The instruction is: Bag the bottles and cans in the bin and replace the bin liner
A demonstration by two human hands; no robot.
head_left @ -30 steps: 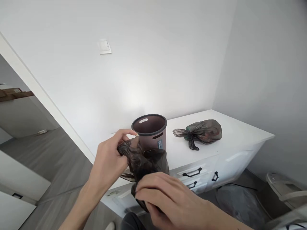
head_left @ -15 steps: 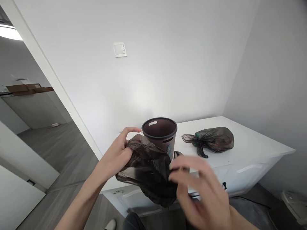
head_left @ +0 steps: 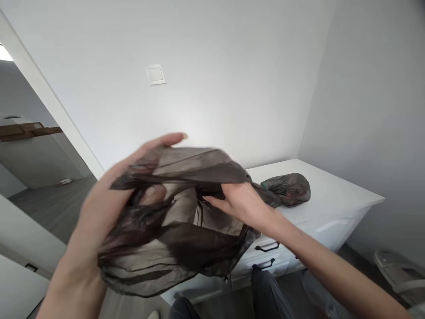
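Left hand (head_left: 108, 199) grips thin, translucent black plastic bag (head_left: 199, 248) | right hand (head_left: 241, 204) inside it, fingers hidden, grip unclear | mouth parted; left side bunched, not yet spread

Cannot see most fingers of the right hand (head_left: 245, 204), hidden behind the film of the open dark bag (head_left: 199, 243), nor make out clearly the blurred left hand (head_left: 111, 195), partly veiled by the same film. Find the left end of the second bag (head_left: 294, 188) covered too. See a bright light (head_left: 5, 54) cut off at left, a shoe (head_left: 153, 315) at bottom.
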